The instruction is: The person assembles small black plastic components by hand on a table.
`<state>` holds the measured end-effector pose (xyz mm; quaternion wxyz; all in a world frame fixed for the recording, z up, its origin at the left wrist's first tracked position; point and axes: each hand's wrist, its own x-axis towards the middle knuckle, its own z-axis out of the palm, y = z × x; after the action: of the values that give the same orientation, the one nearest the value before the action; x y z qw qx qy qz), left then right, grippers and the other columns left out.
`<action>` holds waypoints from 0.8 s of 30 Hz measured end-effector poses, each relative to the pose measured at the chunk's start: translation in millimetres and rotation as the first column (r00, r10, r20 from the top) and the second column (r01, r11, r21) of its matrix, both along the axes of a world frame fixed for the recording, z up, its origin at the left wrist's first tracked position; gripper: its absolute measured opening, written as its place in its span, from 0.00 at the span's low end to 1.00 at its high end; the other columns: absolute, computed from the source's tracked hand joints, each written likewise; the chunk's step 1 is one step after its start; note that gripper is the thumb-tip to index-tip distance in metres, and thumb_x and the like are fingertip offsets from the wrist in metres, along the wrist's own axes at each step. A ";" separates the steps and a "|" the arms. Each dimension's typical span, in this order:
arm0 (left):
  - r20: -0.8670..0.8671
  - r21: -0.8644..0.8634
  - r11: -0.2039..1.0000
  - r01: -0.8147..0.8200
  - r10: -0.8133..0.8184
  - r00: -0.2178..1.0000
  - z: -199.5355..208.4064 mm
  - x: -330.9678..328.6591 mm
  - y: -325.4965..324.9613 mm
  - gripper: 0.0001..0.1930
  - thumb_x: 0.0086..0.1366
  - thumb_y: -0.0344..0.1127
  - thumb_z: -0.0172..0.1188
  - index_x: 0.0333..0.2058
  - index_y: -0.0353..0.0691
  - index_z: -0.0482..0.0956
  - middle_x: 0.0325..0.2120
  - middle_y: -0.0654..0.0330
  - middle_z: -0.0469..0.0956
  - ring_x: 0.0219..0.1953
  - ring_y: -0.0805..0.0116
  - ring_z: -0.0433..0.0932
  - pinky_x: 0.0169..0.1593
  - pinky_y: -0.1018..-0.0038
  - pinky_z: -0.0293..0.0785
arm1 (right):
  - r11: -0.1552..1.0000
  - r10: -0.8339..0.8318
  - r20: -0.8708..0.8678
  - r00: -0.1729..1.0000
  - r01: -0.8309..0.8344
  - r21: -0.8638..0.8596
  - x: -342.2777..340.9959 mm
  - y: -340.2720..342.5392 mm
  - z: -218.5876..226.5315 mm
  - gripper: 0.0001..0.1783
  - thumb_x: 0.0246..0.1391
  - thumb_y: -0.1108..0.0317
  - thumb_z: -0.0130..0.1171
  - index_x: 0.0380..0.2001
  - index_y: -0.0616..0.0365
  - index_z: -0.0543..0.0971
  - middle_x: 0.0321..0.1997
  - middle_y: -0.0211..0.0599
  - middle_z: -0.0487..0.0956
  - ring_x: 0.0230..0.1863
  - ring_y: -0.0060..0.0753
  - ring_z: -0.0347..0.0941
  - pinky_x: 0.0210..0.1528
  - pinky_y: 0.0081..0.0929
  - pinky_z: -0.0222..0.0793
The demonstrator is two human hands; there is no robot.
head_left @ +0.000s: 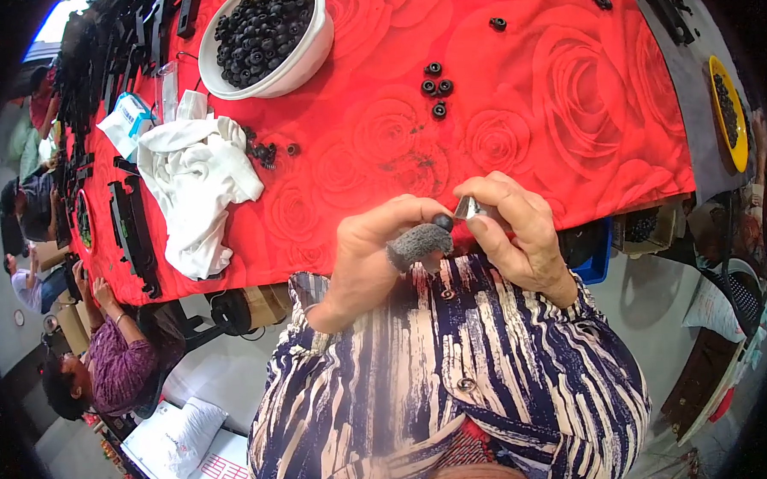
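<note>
My left hand (360, 251) pinches a small round black part (443, 222) between thumb and forefinger, close in front of my striped shirt. A dark grey knitted finger sleeve (418, 243) covers that forefinger. In my right hand (522, 232), a small shiny metal blade (465, 207) is gripped between thumb and fingers, its tip beside the black part; whether they touch I cannot tell. Beyond my hands, several black ring-shaped parts (429, 87) lie in a small cluster on the red rose-patterned cloth (559, 138).
A white bowl (320, 50) heaped with black parts stands at the far left. Nearer lie a crumpled white cloth (197, 188) and long black plastic pieces (133, 238). A yellow tray (739, 151) rests at the right. Another person (119, 358) sits at the left edge.
</note>
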<state>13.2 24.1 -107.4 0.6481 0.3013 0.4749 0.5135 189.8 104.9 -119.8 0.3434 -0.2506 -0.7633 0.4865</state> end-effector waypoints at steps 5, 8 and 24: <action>0.017 -0.022 1.000 0.011 -0.010 1.000 -0.5 -0.3 0.3 0.11 0.58 0.21 0.55 0.41 0.30 0.76 0.31 0.63 0.74 0.28 0.79 0.74 0.31 0.85 0.71 | 1.000 0.000 -0.014 1.000 -0.001 -0.027 -1.5 -1.0 -2.3 0.13 0.48 0.77 0.56 0.39 0.66 0.72 0.27 0.45 0.73 0.25 0.41 0.71 0.26 0.30 0.65; 0.011 -0.011 0.999 0.037 -0.037 0.999 -2.0 -0.6 -0.5 0.11 0.58 0.20 0.55 0.41 0.30 0.75 0.32 0.63 0.74 0.28 0.79 0.74 0.31 0.85 0.71 | 1.000 0.009 -0.008 1.000 -0.009 -0.013 -2.4 -0.2 -2.9 0.12 0.48 0.77 0.56 0.39 0.66 0.73 0.27 0.45 0.73 0.26 0.42 0.71 0.26 0.30 0.66; 0.032 -0.042 0.998 0.047 -0.046 0.998 -1.6 0.6 0.3 0.10 0.60 0.21 0.53 0.41 0.30 0.76 0.31 0.62 0.74 0.27 0.79 0.74 0.30 0.85 0.70 | 0.998 0.031 -0.025 0.999 -0.032 -0.050 -0.4 0.1 -6.3 0.12 0.46 0.77 0.56 0.37 0.65 0.73 0.23 0.41 0.70 0.21 0.38 0.68 0.23 0.29 0.61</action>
<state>13.8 24.4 -109.0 0.6735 0.2904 0.4683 0.4927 189.4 105.0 -126.2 0.3385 -0.2410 -0.7504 0.5140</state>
